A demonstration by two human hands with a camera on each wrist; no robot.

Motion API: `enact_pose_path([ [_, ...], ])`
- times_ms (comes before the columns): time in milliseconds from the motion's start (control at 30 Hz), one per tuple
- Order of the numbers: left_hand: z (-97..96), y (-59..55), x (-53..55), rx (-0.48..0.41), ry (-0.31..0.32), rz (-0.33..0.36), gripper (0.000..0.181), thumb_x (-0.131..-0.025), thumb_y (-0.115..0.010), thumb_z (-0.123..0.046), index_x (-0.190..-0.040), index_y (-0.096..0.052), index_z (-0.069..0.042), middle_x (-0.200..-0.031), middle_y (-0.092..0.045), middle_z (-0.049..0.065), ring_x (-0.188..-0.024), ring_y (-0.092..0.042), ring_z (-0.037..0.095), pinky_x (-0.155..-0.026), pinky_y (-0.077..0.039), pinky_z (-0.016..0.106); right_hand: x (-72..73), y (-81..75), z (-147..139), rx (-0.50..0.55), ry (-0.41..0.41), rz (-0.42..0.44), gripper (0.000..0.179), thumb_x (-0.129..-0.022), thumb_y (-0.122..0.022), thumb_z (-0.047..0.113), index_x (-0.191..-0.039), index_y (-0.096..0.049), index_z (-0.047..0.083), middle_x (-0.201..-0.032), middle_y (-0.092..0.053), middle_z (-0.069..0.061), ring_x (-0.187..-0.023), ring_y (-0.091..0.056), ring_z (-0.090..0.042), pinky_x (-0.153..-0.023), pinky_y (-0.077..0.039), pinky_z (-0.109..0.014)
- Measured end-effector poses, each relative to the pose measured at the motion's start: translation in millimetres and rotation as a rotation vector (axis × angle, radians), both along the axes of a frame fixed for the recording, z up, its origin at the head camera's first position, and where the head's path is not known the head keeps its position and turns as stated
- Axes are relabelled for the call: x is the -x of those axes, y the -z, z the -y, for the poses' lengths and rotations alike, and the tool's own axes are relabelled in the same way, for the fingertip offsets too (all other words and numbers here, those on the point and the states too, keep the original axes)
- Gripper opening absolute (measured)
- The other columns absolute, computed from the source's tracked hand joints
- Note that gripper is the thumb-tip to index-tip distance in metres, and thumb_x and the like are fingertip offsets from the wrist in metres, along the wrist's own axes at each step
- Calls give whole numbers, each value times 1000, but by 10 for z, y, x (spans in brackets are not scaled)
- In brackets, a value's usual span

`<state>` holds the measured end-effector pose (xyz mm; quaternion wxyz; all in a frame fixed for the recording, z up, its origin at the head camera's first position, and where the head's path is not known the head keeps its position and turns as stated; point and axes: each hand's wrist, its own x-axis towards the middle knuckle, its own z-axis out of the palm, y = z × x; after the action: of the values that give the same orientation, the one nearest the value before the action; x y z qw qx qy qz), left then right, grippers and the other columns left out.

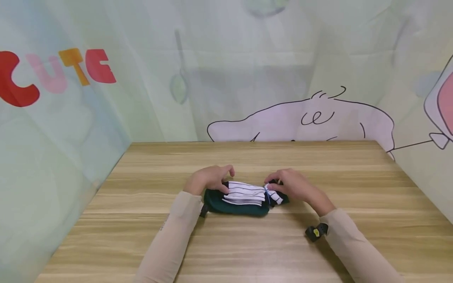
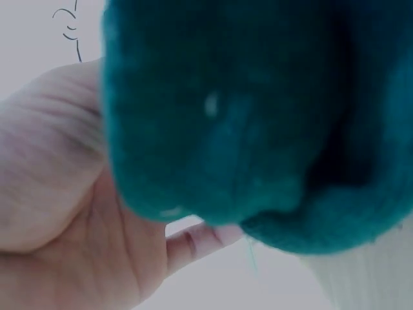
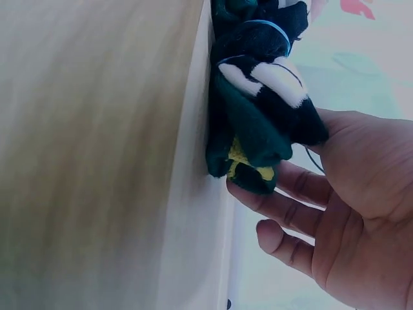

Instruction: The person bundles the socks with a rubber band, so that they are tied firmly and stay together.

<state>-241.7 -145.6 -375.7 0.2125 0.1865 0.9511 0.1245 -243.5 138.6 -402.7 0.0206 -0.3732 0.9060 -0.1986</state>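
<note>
A bundle of soft sock-like cloth lies across the table, dark green cloth (image 1: pixel 238 208) below and white cloth with dark stripes (image 1: pixel 244 192) on top. A thin blue band (image 1: pixel 267 194) circles it near its right end. My left hand (image 1: pixel 210 179) is at the left end, thumb against the striped cloth and index finger raised apart beyond the far edge. Green cloth (image 2: pixel 213 129) hides part of that hand in the left wrist view. My right hand (image 1: pixel 291 184) pinches the banded end between thumb and fingers. The right wrist view shows a yellow patch (image 3: pixel 242 155) there.
The wood-grain table (image 1: pixel 247 251) extends around the bundle on all sides. A printed curtain (image 1: pixel 219 70) rises behind its far edge and along the left side. A dark wrist device (image 1: pixel 316 232) sits by the right sleeve.
</note>
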Motion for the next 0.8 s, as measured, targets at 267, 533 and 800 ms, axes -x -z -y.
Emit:
enact_pose_path([
  [267, 20, 5, 21, 9, 2, -8, 46, -91, -75, -24, -130, -50, -19, -94, -64, 4, -88, -58, 20, -90, -47, 41, 16, 22, 19, 7, 17, -28, 21, -98, -66, 24, -112, -76, 12, -110, -74, -3, -108, -66, -27, -91, -50, -49],
  [533, 35, -19, -4, -5, -17, -1, 49, -91, -76, -27, -131, -51, -17, -104, -69, 8, -94, -61, 20, -94, -48, 43, 3, -3, -20, 1, 23, -1, 25, -100, -62, 24, -118, -74, 10, -117, -72, -7, -115, -64, -31, -96, -48, -52],
  [800, 79, -44, 17, -39, -30, 11, 48, -92, -74, -29, -133, -51, -16, -112, -69, 11, -101, -62, 23, -98, -47, 46, 27, -28, -71, 14, 39, 1, 25, -100, -62, 21, -119, -73, 9, -108, -74, -7, -104, -68, -27, -92, -50, -49],
])
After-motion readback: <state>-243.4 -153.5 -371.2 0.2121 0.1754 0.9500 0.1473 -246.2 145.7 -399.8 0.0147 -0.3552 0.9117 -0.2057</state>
